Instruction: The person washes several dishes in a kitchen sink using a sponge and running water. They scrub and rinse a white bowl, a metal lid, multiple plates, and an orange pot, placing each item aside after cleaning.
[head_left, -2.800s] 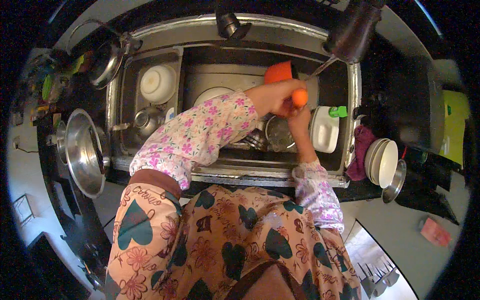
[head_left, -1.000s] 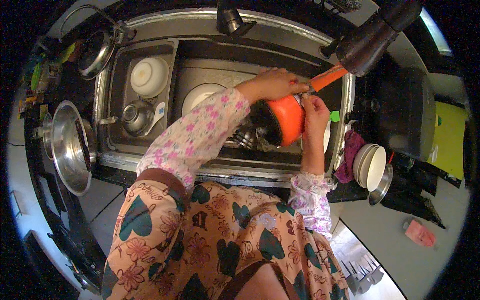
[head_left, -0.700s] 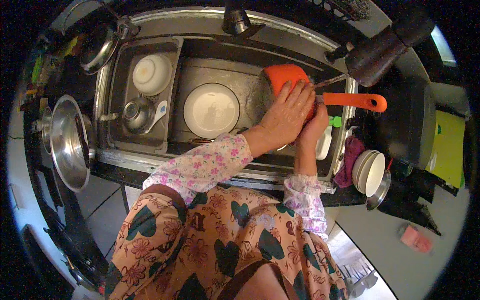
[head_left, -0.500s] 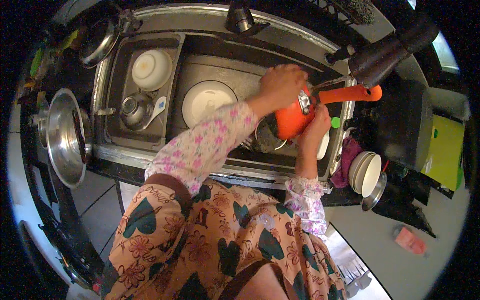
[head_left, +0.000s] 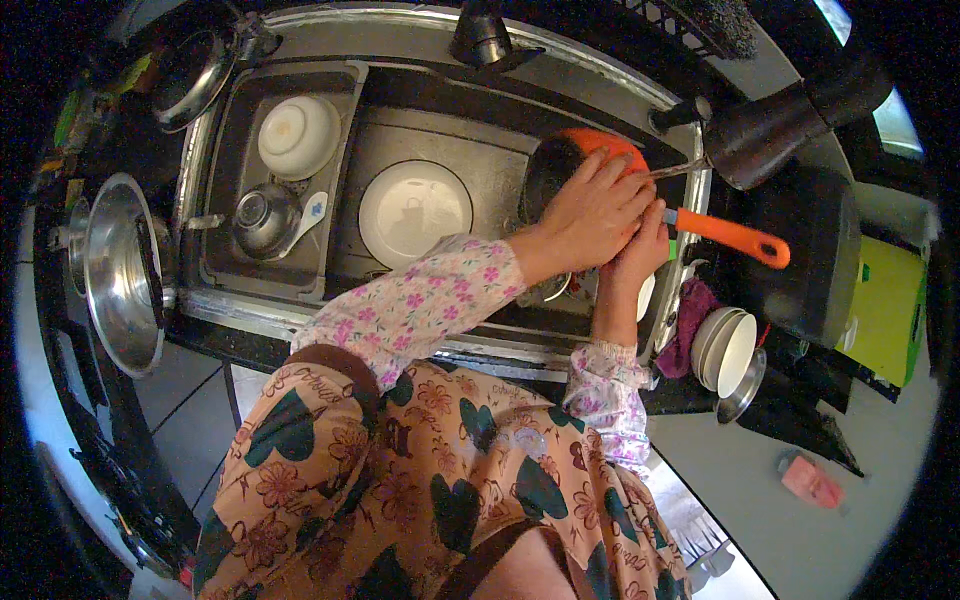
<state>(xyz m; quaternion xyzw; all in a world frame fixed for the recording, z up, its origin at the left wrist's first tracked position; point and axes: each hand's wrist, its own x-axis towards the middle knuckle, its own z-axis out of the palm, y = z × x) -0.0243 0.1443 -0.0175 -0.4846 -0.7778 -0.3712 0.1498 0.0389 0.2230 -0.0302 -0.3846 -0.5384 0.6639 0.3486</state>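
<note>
An orange pan [head_left: 610, 146] with a dark inside is held tilted over the right part of the sink [head_left: 455, 130]. My left hand [head_left: 595, 205] lies across its side near the handle, with the fingers stretched out. Close beside it, my right hand [head_left: 640, 245] is closed round the base of the orange handle [head_left: 730, 238], which points right. A thin streak runs from a dark tap spout [head_left: 750, 150] toward the pan. Left of my hands, a white plate [head_left: 415, 215] with a dark rim lies in the sink. Things under my wrists are mostly hidden.
A left tray section holds an upturned white bowl [head_left: 298, 137], a metal bowl [head_left: 265, 220] and a white spoon [head_left: 312, 217]. A large steel basin [head_left: 125, 275] stands far left. Stacked bowls [head_left: 735, 352], a purple cloth [head_left: 692, 325] and a green board [head_left: 885, 310] are at right.
The pan has turned, bringing its dark inside into view and swinging its handle downward to the right. My left hand has slid down and right, closer to my right hand.
</note>
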